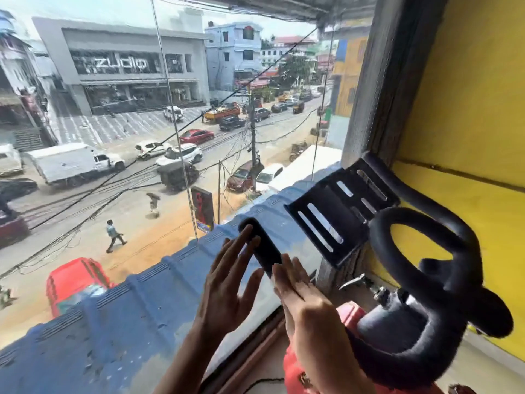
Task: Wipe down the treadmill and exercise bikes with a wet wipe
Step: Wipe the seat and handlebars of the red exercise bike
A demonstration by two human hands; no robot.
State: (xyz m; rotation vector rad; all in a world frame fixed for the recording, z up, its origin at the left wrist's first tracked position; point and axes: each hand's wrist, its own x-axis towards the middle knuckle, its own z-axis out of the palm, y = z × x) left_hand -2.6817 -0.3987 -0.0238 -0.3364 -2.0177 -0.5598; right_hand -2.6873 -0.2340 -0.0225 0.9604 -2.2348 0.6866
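Note:
The exercise bike's black foam handlebar loops at the right, and its left end sticks out toward the window. My left hand has straight fingers that touch this bar end from the left. My right hand lies flat against the bar end's right side, fingers straight. The bar end sits between both palms. No wet wipe shows plainly; a small pale bit under my right fingertips is too small to tell.
A black slotted metal bracket stands on the bars just beyond my hands. The red bike frame is below. A big glass window over a street is close in front, and a yellow wall is at the right.

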